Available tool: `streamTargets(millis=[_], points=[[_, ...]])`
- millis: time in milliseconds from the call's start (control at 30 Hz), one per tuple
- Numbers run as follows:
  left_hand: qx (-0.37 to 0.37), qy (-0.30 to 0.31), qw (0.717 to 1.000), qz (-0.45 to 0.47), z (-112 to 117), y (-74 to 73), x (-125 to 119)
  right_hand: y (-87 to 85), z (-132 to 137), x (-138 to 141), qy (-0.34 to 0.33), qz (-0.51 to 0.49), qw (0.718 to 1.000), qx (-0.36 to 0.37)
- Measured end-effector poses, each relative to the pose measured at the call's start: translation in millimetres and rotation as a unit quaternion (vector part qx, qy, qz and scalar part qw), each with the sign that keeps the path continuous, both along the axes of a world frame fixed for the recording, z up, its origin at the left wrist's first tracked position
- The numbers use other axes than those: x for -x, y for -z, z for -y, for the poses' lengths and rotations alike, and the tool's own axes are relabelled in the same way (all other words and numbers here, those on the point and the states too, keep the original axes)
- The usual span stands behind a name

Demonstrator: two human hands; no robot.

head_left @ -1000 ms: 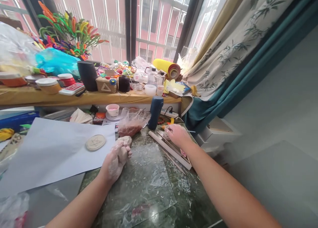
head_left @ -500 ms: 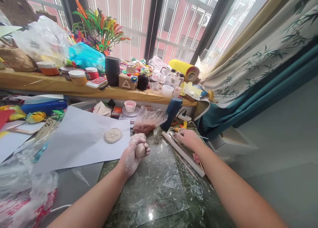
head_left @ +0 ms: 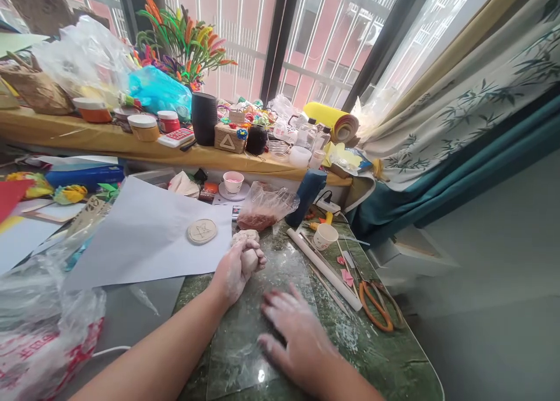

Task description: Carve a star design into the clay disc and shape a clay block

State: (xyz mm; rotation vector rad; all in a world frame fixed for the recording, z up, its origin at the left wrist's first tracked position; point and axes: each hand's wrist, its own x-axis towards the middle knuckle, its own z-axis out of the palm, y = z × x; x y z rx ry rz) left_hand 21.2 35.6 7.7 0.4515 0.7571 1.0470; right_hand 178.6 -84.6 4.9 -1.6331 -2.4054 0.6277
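My left hand [head_left: 234, 273], dusted white, is closed around a lump of pale clay [head_left: 249, 261]. Another pale clay lump [head_left: 245, 236] lies just beyond its fingers. Over the clear plastic sheet [head_left: 236, 354] my right hand [head_left: 297, 331] is spread, fingers apart and slightly blurred, with white powder on its skin and nothing in it. I cannot tell whether it touches the sheet. On the white paper [head_left: 149, 238] to the left rests a flat round clay disc [head_left: 202, 232] with a star marked on it. A paper cup [head_left: 325, 236] stands beyond the white rolling pin [head_left: 324, 270].
Orange-handled scissors [head_left: 377, 305] lie near the table's right edge, with thin sticks beside the rolling pin. A bag of reddish-brown clay [head_left: 258, 214] and a dark blue cylinder [head_left: 306, 198] stand at the back. Jars and craft items crowd the window ledge [head_left: 175, 156].
My right hand has let go of the paper cup and moved back toward me, over the plastic sheet. My left hand still holds the clay. The view has shifted slightly.
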Motion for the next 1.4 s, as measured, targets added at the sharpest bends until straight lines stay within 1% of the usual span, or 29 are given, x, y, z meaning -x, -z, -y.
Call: streamTargets(millis=[67, 100, 133, 233, 267, 300, 367, 400, 433, 467, 500, 600, 633, 667, 767, 800, 833, 867, 967, 1000, 1033, 1067, 1167, 1200, 1233, 1267, 1300, 1367, 1400], points=[[-0.004, 0.0, 1.0, -0.01, 0.6, -0.7, -0.5, -6.4, -12.2, -5.2, 0.091, 0.038, 0.995, 0.002], [-0.007, -0.001, 1.0, -0.014, 0.8, -1.0, -0.6, -8.4, -16.8, -7.0, 0.106, 0.045, 0.993, 0.002], [-0.011, -0.003, 1.0, -0.018, 1.1, -1.4, -0.5, -9.1, -18.9, -8.2, 0.088, 0.038, 0.995, 0.003], [-0.019, -0.005, 1.0, -0.021, 1.7, -2.6, -0.2, -4.1, -10.8, -11.9, -0.068, -0.032, 0.997, 0.008], [-0.021, -0.003, 1.0, -0.022, 1.7, -3.0, -0.4, -1.2, -6.5, -13.7, -0.092, -0.044, 0.995, 0.008], [-0.022, -0.002, 0.999, -0.025, 1.7, -3.4, -0.9, 1.4, -3.3, -15.3, -0.08, -0.044, 0.996, 0.003], [-0.027, -0.002, 0.999, -0.031, 1.5, -4.0, -2.4, 4.3, -2.8, -15.3, 0.015, -0.017, 1.0, -0.018], [-0.031, -0.003, 0.999, -0.034, 1.3, -4.2, -3.3, 4.7, -5.0, -13.0, 0.068, 0.0, 0.997, -0.029], [-0.035, -0.004, 0.999, -0.035, 1.0, -4.2, -4.1, 4.9, -7.7, -9.4, 0.103, 0.013, 0.994, -0.035], [-0.038, -0.006, 0.999, -0.035, 0.7, -4.2, -4.8, 5.2, -9.9, -5.4, 0.107, 0.015, 0.993, -0.037], [-0.039, -0.006, 0.999, -0.033, 0.5, -4.1, -5.2, 6.3, -10.5, -2.0, 0.076, 0.006, 0.997, -0.032], [-0.032, -0.005, 0.999, -0.022, -0.2, -3.5, -5.2, 14.4, -2.0, -5.1, -0.08, -0.044, 0.996, -0.016], [-0.03, -0.005, 0.999, -0.02, -0.3, -3.4, -4.9, 17.9, 2.4, -11.1, -0.091, -0.048, 0.994, -0.02], [-0.03, -0.005, 0.999, -0.019, -0.3, -3.3, -4.4, 20.9, 5.8, -18.4, -0.064, -0.04, 0.997, -0.03], [-0.035, 0.004, 0.999, -0.015, -0.4, -3.8, -2.4, 23.8, 6.0, -32.8, 0.105, 0.012, 0.993, -0.059], [-0.037, 0.009, 0.999, -0.012, -0.6, -4.0, -1.7, 22.4, 4.0, -31.8, 0.134, 0.022, 0.989, -0.059], [-0.041, 0.013, 0.999, -0.009, -0.7, -4.3, -1.0, 20.1, 2.3, -27.9, 0.139, 0.023, 0.989, -0.054], [-0.044, 0.016, 0.999, -0.007, -1.0, -4.5, -0.5, 17.3, 1.7, -22.3, 0.121, 0.014, 0.991, -0.047], [-0.051, 0.012, 0.999, -0.005, -1.8, -4.0, 0.0, 9.0, 7.8, -8.8, -0.007, -0.034, 0.999, -0.016], [-0.051, 0.01, 0.999, -0.005, -2.1, -3.5, -0.2, 7.1, 10.5, -8.4, -0.037, -0.041, 0.998, -0.006], [-0.048, 0.008, 0.999, -0.006, -2.2, -2.9, -0.6, 5.5, 11.8, -10.0, -0.04, -0.036, 0.999, 0.002], [-0.046, 0.008, 0.999, -0.008, -2.4, -2.2, -1.1, 4.0, 10.9, -12.6, -0.017, -0.021, 1.0, 0.006], [-0.047, 0.013, 0.999, -0.016, -2.9, -0.9, -1.9, -0.5, -5.1, -13.7, 0.111, 0.037, 0.993, 0.003], [-0.049, 0.015, 0.999, -0.016, -3.1, -0.8, -1.9, -2.0, -11.8, -9.5, 0.133, 0.043, 0.99, 0.003], [-0.051, 0.016, 0.998, -0.017, -3.3, -0.9, -1.6, -3.2, -16.8, -3.6, 0.133, 0.039, 0.99, 0.003], [-0.052, 0.016, 0.998, -0.017, -3.5, -1.2, -1.3, -3.7, -18.9, 2.9, 0.112, 0.026, 0.993, 0.004], [-0.052, 0.016, 0.998, -0.017, -3.6, -1.7, -1.0, -3.3, -17.4, 8.4, 0.072, 0.007, 0.997, 0.005], [-0.051, 0.014, 0.998, -0.017, -3.5, -3.0, -0.9, 0.8, -5.2, 10.9, -0.036, -0.036, 0.999, 0.007], [-0.049, 0.013, 0.999, -0.018, -3.4, -3.7, -1.2, 4.1, 3.3, 6.7, -0.081, -0.051, 0.995, 0.007]])
